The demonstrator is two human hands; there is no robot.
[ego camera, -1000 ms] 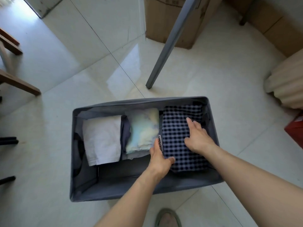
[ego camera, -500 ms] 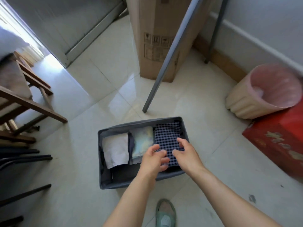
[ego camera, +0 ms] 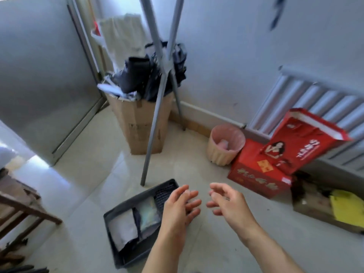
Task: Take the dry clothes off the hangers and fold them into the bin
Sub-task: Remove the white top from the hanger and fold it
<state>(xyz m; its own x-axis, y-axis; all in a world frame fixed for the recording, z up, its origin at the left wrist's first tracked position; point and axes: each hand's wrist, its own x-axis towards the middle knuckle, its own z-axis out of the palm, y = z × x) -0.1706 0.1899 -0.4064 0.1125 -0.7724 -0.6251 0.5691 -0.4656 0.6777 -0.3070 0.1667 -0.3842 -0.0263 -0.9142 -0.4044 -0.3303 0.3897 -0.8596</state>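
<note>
**Hands.** L hand (ego camera: 178, 207) and R hand (ego camera: 229, 203) are raised at the front of view, palms turned toward each other. Fingers on both are loosely spread and slack, and neither holds anything. There is a small gap btwn them.

**Bin.** The dark grey fabric bin (ego camera: 126, 259) sits on the tiled floor, below and left of L hand, which covers its far-right end in view. Its long axis runs near-left to far-right. Three items lie side by side along that axis: white folded garment (ego camera: 123, 231), pale pastel folded garment (ego camera: 147, 211), navy checked folded garment (ego camera: 163, 194).

**Rack.** The grey metal rack pole (ego camera: 155, 107) foots just beyond the bin and climbs up and away, crossing a second pole higher up. No hanger is in frame. The dark blurred shape (ego camera: 275, 14) at top R may be a hung item; cannot tell.

**Assessment.** Checked item appears stowed, so the probable next step is to fetch another garment. The target prob. lies above and ahead of the fingers, out of view, so the reach goes upward. L hand is nearer the pole, R hand nearer the blurred shape.

**Beyond.** Tall brown cardboard box (ego camera: 141, 125) w/ dark items on top, pink ribbed wastebasket (ego camera: 224, 150), red printed carton (ego camera: 256, 174), and grey ribbed radiator (ego camera: 315, 99) on the wall.
</note>
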